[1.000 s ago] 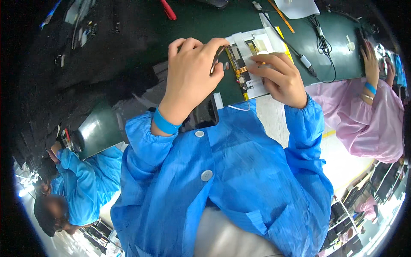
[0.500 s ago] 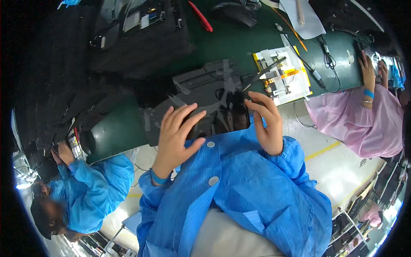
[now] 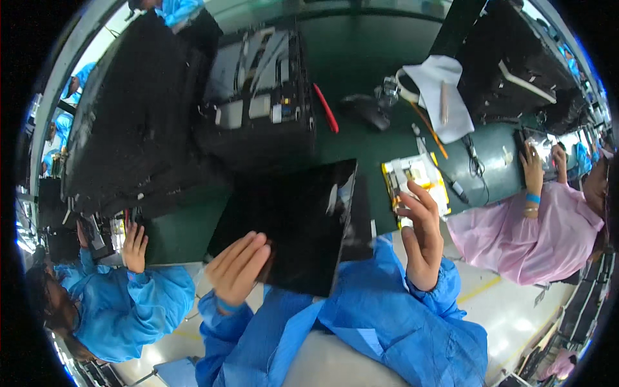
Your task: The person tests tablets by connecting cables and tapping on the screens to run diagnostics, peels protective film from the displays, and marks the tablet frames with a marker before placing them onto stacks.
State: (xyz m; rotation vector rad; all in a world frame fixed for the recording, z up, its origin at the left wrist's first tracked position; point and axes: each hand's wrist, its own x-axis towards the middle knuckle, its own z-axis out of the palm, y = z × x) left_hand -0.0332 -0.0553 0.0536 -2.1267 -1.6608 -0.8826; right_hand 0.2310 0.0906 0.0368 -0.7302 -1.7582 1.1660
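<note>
A glossy black flat panel (image 3: 293, 219), shaped like a tablet screen, is tilted up off the bench in front of me. My left hand (image 3: 238, 267) grips its near left edge, fingers lying on the dark face and thumb out of sight. Beneath and to the right of it shows another flat black piece (image 3: 361, 229). My right hand (image 3: 422, 238) hovers to the right of the panel, fingers bent but apart, with nothing in it. Just beyond those fingers lies a flat white battery-like pack (image 3: 419, 171) with yellow edges.
On the green bench (image 3: 361, 51) lie a red pen-like tool (image 3: 326, 108), a dark mouse (image 3: 367, 111), a white sheet (image 3: 435, 90) and a black cable (image 3: 476, 161). Stacked black device parts (image 3: 258, 129) stand at the far left. Co-workers in blue (image 3: 142, 303) and pink (image 3: 516, 232) sit on either side.
The black panel has been lifted and tilted, its film-streaked face no longer showing. My left hand has moved from resting on it to gripping its edge; my right hand has come away. The view has shifted.
</note>
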